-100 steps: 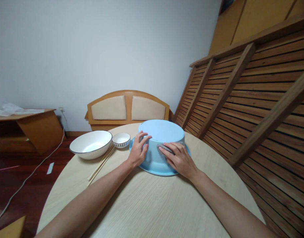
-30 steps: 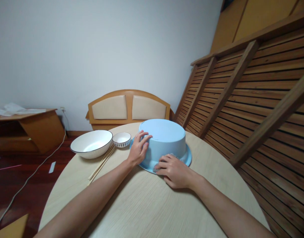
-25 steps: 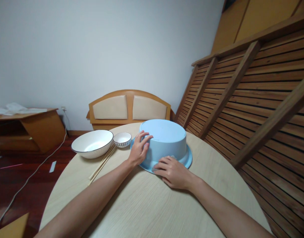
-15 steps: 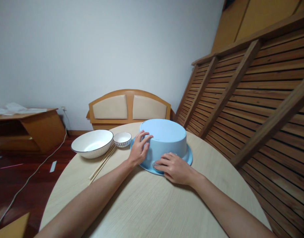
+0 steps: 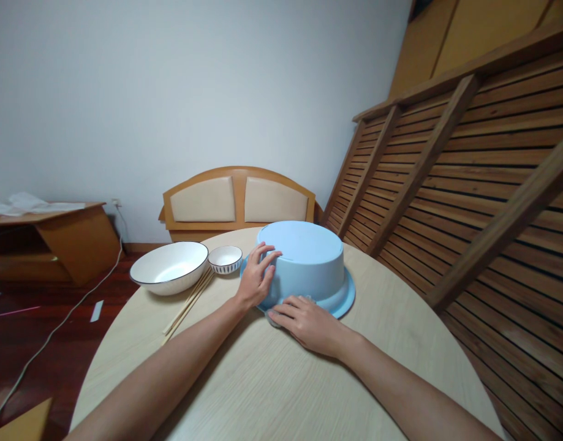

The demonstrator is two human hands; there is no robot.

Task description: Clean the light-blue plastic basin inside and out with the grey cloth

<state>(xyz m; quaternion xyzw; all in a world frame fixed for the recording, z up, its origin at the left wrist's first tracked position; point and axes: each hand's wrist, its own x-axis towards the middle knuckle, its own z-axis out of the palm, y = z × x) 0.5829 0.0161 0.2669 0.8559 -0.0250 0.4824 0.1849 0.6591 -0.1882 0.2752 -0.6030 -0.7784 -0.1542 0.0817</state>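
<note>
A light blue plastic basin (image 5: 309,260) lies upside down on the round wooden table (image 5: 272,386). My left hand (image 5: 257,277) rests on its left wall with the fingers spread, steadying it. My right hand (image 5: 304,323) presses a grey cloth (image 5: 272,319) flat against the basin's near rim, fingers stretched out over it. Only a small corner of the cloth shows past the fingertips.
A large white bowl (image 5: 169,267), a small patterned bowl (image 5: 225,258) and chopsticks (image 5: 188,301) lie at the table's far left. A padded wooden chair back (image 5: 238,202) stands behind the table. A slatted wooden frame (image 5: 456,184) leans at the right. A low cabinet (image 5: 56,239) and a cable (image 5: 56,324) are at the left.
My right hand has slid with the cloth from the basin's side wall down to its rim, then leftward along the near rim. My left hand stays on the basin's left wall.
</note>
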